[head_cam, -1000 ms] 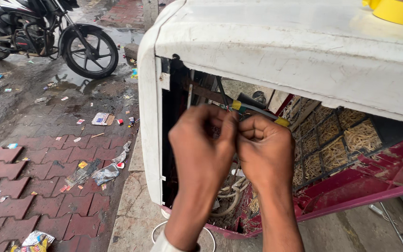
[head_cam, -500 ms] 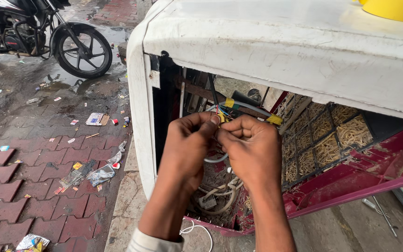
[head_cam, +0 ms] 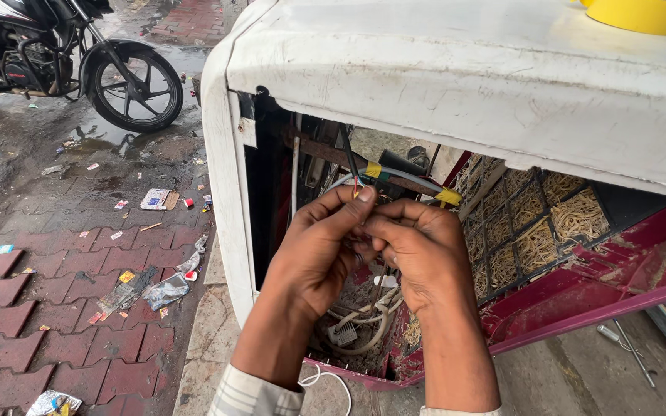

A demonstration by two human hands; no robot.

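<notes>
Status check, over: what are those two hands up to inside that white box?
Left hand and right hand both pinching thin wires together. Work sits inside open white cabinet. Gray cable with yellow tape crosses just behind.

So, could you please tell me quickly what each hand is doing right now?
Left hand: closed, pinching thin wires at its fingertips.
Right hand: closed, fingers curled against the left hand at the same wires; its exact grip cannot be told.
</notes>
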